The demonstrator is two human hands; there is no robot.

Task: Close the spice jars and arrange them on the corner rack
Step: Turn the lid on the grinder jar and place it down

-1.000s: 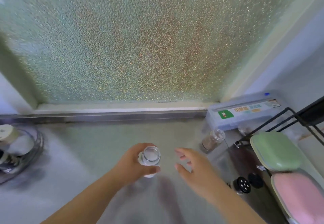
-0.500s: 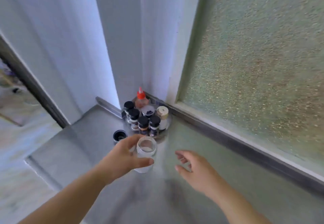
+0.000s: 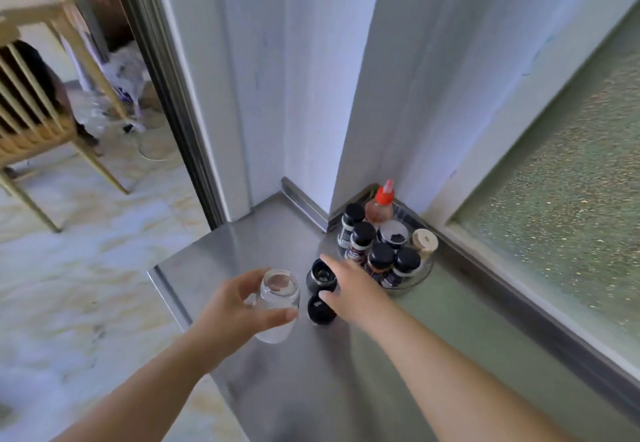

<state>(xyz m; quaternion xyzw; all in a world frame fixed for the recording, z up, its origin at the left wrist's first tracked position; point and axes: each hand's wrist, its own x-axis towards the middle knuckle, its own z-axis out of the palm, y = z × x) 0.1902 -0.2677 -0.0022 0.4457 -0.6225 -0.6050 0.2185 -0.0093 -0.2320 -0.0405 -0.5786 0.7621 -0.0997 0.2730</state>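
My left hand [image 3: 232, 313] grips an open clear glass jar [image 3: 278, 303] with white contents, held just above the steel counter [image 3: 311, 389]. My right hand [image 3: 353, 285] reaches over two black lids: one upturned lid [image 3: 320, 277] between its fingers and thumb, another black lid [image 3: 320, 311] just below the thumb. I cannot tell whether the fingers touch either lid. The round corner rack [image 3: 420, 277] stands in the corner and holds several black-capped spice jars [image 3: 381, 258], a red-capped squeeze bottle [image 3: 381, 206] and a cream-capped jar [image 3: 425, 241].
White walls [image 3: 311, 95] meet behind the rack. A frosted window [image 3: 571, 199] runs along the right. The counter's left edge [image 3: 169, 292] drops to a marble floor with a wooden chair [image 3: 34, 112] at far left.
My view swung left from the window to the corner rack. My left hand kept the open jar. My right hand moved forward over the black lids beside the rack.
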